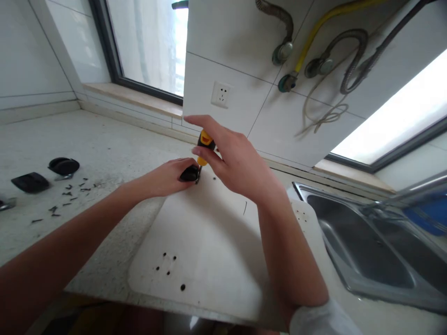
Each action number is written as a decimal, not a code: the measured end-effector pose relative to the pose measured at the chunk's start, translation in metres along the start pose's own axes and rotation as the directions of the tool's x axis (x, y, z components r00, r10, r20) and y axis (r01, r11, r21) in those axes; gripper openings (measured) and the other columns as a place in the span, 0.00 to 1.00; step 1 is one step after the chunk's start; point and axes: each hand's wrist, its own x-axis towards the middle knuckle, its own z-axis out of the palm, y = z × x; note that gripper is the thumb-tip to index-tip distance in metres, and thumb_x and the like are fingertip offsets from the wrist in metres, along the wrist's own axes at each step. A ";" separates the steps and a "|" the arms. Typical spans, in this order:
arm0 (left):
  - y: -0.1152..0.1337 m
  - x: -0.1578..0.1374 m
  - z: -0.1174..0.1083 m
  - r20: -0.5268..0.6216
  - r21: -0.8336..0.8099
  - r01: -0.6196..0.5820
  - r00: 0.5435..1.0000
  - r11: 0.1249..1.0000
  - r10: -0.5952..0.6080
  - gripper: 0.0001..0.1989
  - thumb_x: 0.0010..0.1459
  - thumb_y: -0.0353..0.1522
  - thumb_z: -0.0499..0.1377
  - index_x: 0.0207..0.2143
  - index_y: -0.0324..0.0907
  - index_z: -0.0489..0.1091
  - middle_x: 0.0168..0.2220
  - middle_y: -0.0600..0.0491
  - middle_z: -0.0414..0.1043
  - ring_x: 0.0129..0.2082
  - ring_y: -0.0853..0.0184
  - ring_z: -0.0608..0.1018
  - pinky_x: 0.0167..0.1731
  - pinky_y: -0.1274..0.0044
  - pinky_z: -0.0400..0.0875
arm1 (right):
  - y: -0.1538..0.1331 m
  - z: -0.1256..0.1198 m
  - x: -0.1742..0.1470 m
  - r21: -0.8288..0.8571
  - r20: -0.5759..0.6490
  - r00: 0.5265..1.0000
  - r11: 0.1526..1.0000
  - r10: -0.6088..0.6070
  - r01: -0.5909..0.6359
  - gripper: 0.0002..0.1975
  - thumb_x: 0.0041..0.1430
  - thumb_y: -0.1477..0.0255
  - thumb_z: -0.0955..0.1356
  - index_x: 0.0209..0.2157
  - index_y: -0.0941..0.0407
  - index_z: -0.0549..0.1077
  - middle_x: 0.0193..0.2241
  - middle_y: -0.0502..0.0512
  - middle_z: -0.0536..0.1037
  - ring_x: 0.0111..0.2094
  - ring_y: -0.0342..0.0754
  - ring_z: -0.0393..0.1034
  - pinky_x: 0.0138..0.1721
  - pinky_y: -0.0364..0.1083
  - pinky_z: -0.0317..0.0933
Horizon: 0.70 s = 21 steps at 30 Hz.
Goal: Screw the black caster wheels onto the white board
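Note:
A white board (pixel 209 260) with rounded corners and groups of dark screw holes lies flat on the counter. At its far left corner my left hand (pixel 172 177) is closed round a black caster wheel (pixel 189 173), pressing it to the board. My right hand (pixel 233 156) grips a yellow and black screwdriver (pixel 206 140) by the handle, its index finger stretched out. The screwdriver stands nearly upright, with its tip down beside the caster; the tip and any screw under it are hidden.
More black casters (pixel 64 165) and several loose screws (pixel 68 193) lie on the counter (pixel 101 135) at the left. A steel sink (pixel 356 242) adjoins the board on the right. Behind stands a tiled wall with a socket (pixel 221 94), hoses and a yellow pipe (pixel 314 30).

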 end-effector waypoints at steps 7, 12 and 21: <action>0.005 0.000 -0.008 0.032 0.013 0.016 0.999 1.000 -0.016 0.22 0.62 0.47 0.64 0.52 0.46 0.77 0.53 0.44 0.85 0.54 0.46 0.84 0.57 0.60 0.75 | -0.005 0.010 0.008 -0.202 -0.353 0.914 0.938 0.198 -0.281 0.21 0.80 0.49 0.62 0.50 0.51 0.74 0.35 0.54 0.80 0.39 0.51 0.75 0.40 0.49 0.59; 0.004 -0.002 -0.012 0.033 0.004 0.012 0.999 1.000 -0.012 0.22 0.63 0.49 0.63 0.54 0.46 0.78 0.51 0.46 0.85 0.50 0.50 0.84 0.55 0.63 0.76 | -0.023 -0.017 -0.005 -0.184 -0.615 0.780 0.941 0.115 -0.285 0.16 0.78 0.54 0.68 0.42 0.52 0.74 0.30 0.49 0.72 0.32 0.47 0.67 0.39 0.49 0.57; -0.006 -0.012 -0.053 0.006 -0.030 0.126 0.992 0.992 -0.125 0.33 0.63 0.54 0.67 0.65 0.49 0.76 0.64 0.45 0.81 0.57 0.52 0.84 0.57 0.64 0.77 | -0.034 -0.030 -0.016 -0.196 -0.642 0.765 0.953 0.054 -0.232 0.16 0.77 0.55 0.69 0.39 0.52 0.75 0.31 0.50 0.73 0.33 0.46 0.69 0.35 0.47 0.56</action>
